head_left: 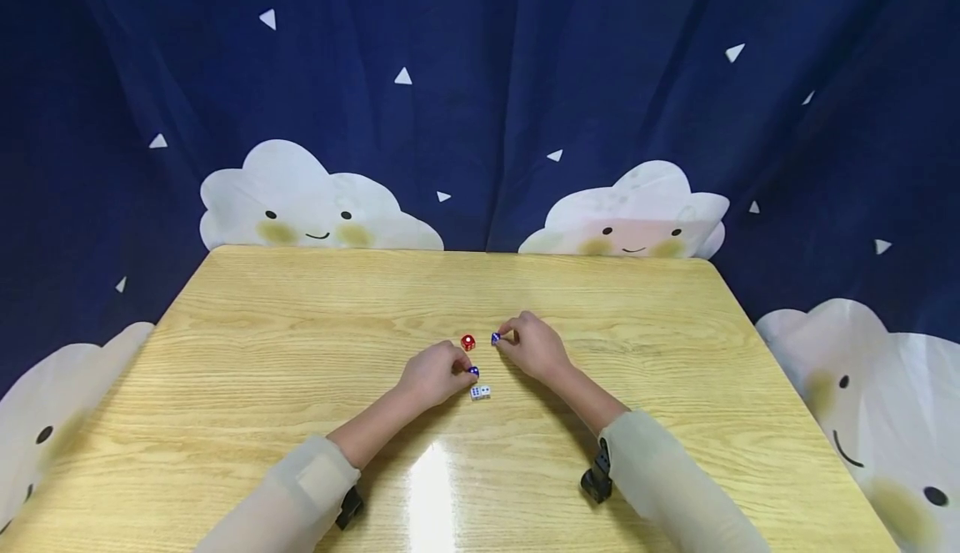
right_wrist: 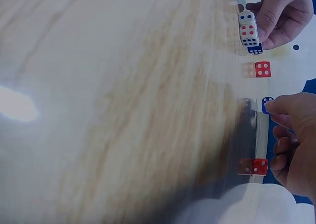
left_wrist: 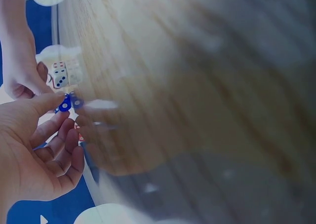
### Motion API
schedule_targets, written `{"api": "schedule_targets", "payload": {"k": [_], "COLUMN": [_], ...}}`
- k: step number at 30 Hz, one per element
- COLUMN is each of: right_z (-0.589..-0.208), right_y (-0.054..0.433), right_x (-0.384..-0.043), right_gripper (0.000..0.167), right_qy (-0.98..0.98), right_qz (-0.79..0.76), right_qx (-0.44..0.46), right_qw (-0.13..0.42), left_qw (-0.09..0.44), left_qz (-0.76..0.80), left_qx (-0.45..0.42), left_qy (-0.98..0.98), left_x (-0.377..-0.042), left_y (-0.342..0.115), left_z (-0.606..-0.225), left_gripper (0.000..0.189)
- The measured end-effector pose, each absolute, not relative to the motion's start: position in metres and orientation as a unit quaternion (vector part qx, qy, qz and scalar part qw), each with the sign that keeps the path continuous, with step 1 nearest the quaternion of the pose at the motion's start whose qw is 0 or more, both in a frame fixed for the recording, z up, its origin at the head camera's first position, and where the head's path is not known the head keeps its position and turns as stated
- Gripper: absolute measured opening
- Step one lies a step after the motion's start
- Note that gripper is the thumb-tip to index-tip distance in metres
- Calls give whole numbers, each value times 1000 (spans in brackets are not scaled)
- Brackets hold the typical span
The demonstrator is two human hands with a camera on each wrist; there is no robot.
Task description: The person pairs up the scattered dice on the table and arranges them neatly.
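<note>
My left hand pinches a blue die between thumb and fingertip, close behind two white dice that sit side by side. In the left wrist view the blue die shows between thumb and index finger, its other fingers loosely curled. My right hand pinches another blue die; in the right wrist view this blue die stands a little off its reflection in the table. Between the hands sits a red die. A second red die lies beside the right hand's curled fingers, hidden in the head view.
The dice are on a glossy light wood table that reflects a bright light near its front. Behind it hangs a dark blue curtain with white clouds and triangles. A black wrist camera hangs under the right sleeve.
</note>
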State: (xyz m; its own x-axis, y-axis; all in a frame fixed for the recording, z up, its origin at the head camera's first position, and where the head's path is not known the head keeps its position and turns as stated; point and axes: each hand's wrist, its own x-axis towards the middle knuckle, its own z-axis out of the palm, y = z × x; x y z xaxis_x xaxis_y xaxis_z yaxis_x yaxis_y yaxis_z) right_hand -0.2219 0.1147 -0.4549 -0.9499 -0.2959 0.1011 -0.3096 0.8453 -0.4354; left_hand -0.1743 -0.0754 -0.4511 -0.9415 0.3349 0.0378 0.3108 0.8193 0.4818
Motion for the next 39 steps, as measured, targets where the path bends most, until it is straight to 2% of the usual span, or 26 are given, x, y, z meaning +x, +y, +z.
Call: {"api": "schedule_targets", "payload": {"k": [10, 39], "right_z": [-457, -463], "right_y": [112, 114], "right_x": [-212, -185], "right_gripper": [18, 15], "right_qy": [-955, -941], "right_qz": [238, 276], "right_qx": [176, 194], "right_qw": [6, 24], "left_qw": [31, 38], "left_qz": [253, 261], "left_qx": [169, 161], "left_qy": [952, 951], "left_x": [-174, -173], "left_y": [-75, -75], "left_z": [-450, -449], "left_gripper": [16, 18]}}
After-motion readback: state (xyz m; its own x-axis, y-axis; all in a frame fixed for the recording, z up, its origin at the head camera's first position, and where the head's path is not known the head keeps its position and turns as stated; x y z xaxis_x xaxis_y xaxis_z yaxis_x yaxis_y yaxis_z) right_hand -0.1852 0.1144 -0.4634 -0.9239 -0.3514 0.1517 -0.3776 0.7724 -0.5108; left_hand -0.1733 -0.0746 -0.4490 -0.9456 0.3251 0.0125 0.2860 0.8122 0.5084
